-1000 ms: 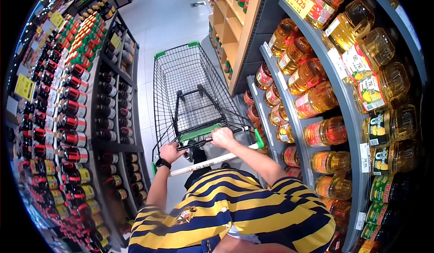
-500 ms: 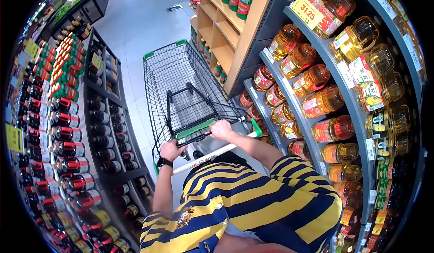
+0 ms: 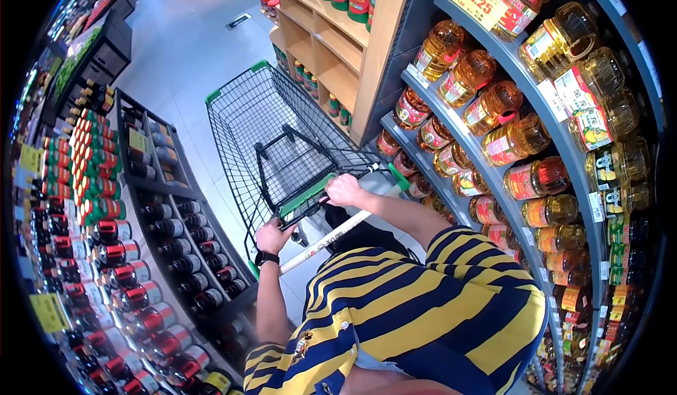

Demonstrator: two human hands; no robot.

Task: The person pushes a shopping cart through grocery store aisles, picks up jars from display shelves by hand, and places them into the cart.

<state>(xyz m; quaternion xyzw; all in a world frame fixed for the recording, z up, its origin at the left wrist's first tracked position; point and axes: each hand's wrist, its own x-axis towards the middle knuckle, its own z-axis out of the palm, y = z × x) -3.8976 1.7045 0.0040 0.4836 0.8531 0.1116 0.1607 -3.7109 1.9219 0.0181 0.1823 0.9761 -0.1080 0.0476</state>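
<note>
An empty wire shopping cart (image 3: 261, 134) with green corners stands in front of me. My left hand (image 3: 272, 237), with a dark watch at the wrist, is closed on the left end of a dark bar at the cart's near side. Farther right, my right hand (image 3: 343, 190) is wrapped round the same bar, just beyond a green panel (image 3: 305, 196). The white cart handle (image 3: 331, 236) with printed lettering runs beneath both forearms, close to my striped shirt.
Shelves of oil bottles (image 3: 517, 140) line the right side. Dark bottles (image 3: 134, 275) and red-green jars (image 3: 95, 173) fill the left display. A wooden shelf (image 3: 342, 46) stands just right of the cart's front. Pale floor (image 3: 169, 49) stretches ahead.
The cart's front has swung left in view, and the shelves have shifted and turned around it. Both hands have kept their hold on the bar.
</note>
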